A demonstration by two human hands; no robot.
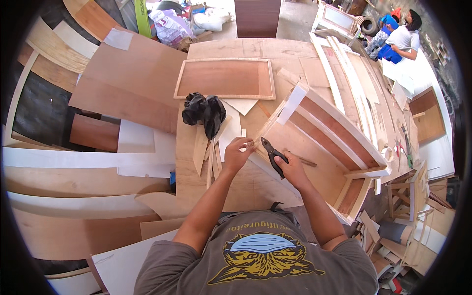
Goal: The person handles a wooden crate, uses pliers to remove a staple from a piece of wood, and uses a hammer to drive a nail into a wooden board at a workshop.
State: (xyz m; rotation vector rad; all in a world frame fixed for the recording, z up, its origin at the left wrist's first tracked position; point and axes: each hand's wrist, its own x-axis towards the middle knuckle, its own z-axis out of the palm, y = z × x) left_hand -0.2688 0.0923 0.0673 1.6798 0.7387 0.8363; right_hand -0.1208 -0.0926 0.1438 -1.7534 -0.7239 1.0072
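Observation:
My right hand [292, 169] is wrapped round the dark handles of a pair of pliers [272, 153], whose jaws point up and left toward the end of a wooden frame [339, 129]. Close to the jaws, my left hand [238, 155] has its fingertips pinched together at the frame's near left corner. What they hold, if anything, is too small to make out. The frame is box-like, with reddish-brown panels and pale rails, and lies at a slant on the plywood-topped table [236, 194]. A brown wooden stick [307, 162] shows beside my right hand; its other end is hidden.
A crumpled black plastic bag [206, 112] and thin wood strips [215, 160] lie left of my hands. Beyond is a framed brown panel [224, 78]. Long pale rails [351, 83] run along the right. Sheets of board [125, 81] crowd the left. Two people [400, 39] sit at far right.

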